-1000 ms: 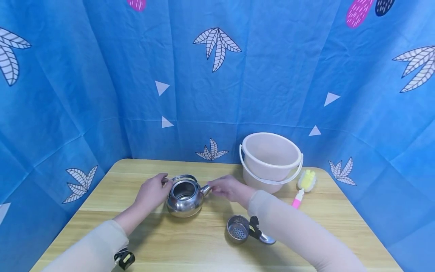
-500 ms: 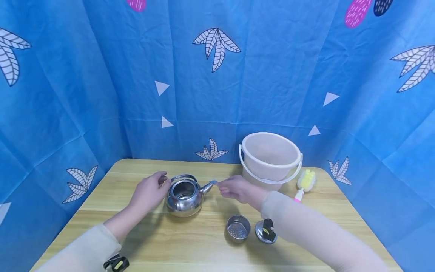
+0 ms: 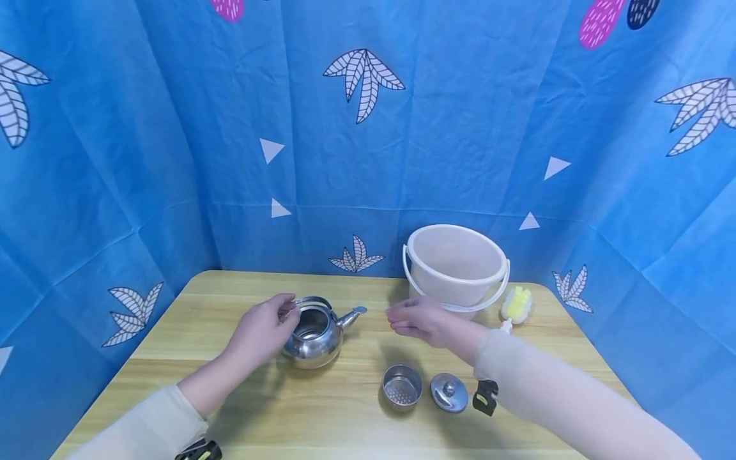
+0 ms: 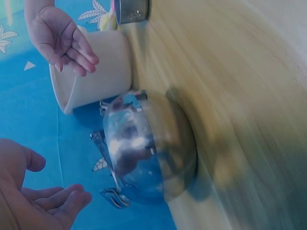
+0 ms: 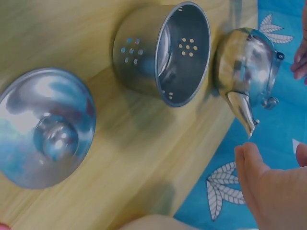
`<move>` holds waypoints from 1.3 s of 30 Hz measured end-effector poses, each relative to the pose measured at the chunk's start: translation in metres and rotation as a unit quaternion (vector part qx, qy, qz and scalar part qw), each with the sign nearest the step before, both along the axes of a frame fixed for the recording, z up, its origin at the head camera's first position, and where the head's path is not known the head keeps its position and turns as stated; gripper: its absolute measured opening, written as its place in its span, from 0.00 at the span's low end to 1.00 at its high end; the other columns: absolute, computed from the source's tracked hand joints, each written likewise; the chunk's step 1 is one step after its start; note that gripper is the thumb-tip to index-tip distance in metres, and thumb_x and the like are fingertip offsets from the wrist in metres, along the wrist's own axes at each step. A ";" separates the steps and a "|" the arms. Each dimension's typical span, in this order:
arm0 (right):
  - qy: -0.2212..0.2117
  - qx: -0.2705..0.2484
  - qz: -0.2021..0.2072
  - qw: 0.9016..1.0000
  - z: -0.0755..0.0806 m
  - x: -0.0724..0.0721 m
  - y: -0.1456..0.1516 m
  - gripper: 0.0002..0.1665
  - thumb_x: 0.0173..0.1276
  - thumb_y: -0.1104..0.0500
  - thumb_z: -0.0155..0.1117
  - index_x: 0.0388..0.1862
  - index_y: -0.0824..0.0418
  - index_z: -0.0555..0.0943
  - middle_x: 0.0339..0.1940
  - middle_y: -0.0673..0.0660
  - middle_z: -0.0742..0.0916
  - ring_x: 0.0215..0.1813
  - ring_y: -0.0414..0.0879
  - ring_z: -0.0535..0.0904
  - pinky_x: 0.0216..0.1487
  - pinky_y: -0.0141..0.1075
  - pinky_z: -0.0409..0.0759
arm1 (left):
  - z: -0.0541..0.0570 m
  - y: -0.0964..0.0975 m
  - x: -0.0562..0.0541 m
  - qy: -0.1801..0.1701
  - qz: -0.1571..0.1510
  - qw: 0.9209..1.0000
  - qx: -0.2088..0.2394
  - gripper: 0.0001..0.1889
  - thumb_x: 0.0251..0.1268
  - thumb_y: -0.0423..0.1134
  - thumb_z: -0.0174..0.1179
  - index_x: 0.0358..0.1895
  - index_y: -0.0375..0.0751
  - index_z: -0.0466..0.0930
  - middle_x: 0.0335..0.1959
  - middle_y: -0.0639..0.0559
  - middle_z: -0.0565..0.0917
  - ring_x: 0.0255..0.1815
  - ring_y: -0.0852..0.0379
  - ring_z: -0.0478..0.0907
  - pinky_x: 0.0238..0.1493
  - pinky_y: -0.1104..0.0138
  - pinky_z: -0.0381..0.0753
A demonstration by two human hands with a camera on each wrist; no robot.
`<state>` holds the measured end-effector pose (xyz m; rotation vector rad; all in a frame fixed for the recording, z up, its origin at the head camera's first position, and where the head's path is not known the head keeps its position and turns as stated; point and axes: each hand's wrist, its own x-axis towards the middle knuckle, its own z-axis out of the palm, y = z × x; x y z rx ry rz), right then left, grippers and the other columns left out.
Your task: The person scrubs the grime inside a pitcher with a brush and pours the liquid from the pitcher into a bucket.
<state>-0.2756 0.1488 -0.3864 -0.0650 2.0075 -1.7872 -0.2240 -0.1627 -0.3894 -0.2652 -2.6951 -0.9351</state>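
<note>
A shiny steel teapot [image 3: 313, 352] stands upright and lidless on the table, its spout pointing right. My left hand [image 3: 263, 329] hovers at the teapot's left rim; the left wrist view shows a gap between its loosely bent fingers and the pot [image 4: 144, 148]. To the right of the spout, my right hand [image 3: 422, 319] is held in the air with nearly straight fingers and nothing in it. Below that hand are a perforated steel strainer basket [image 3: 401, 406] and a round knobbed lid [image 3: 450, 395], both apart from the pot. The right wrist view shows the basket [image 5: 136, 48] and lid [image 5: 29, 105] closely.
A white bucket [image 3: 439, 291] with its handle lowered stands at the back right. Beside it lies a brush [image 3: 517, 305] with a yellow and white sponge head, its handle mostly hidden by my right arm. Blue patterned curtain [image 3: 345, 166] surrounds the wooden table [image 3: 322, 415].
My right hand has let go of the spout and moved right, away from it. My left hand has shifted slightly right over the rim. The teapot stays in place; the lid is now uncovered.
</note>
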 end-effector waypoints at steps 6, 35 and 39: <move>0.025 -0.017 0.011 0.999 0.003 0.000 0.017 0.25 0.72 0.68 0.59 0.61 0.83 0.68 0.41 0.57 0.84 0.43 0.44 0.82 0.60 0.39 0.81 | 0.004 0.009 0.003 -0.001 -0.014 1.000 0.006 0.23 0.73 0.42 0.56 0.63 0.30 0.75 0.52 0.40 0.86 0.52 0.42 0.84 0.57 0.48 0.80; 0.123 0.099 0.012 0.987 0.014 0.021 0.065 0.29 0.71 0.60 0.64 0.63 0.78 0.72 0.53 0.66 0.84 0.55 0.54 0.83 0.61 0.47 0.80 | 0.006 0.050 0.003 -0.010 -0.076 0.996 0.038 0.22 0.73 0.43 0.59 0.65 0.37 0.76 0.56 0.45 0.85 0.55 0.48 0.83 0.58 0.56 0.82; 0.132 0.115 0.009 0.985 0.017 0.021 0.069 0.29 0.71 0.60 0.65 0.63 0.78 0.72 0.53 0.68 0.84 0.54 0.54 0.83 0.61 0.49 0.80 | 0.007 0.052 0.002 -0.009 -0.081 0.996 0.034 0.22 0.74 0.44 0.58 0.65 0.39 0.76 0.57 0.47 0.84 0.55 0.48 0.83 0.57 0.56 0.82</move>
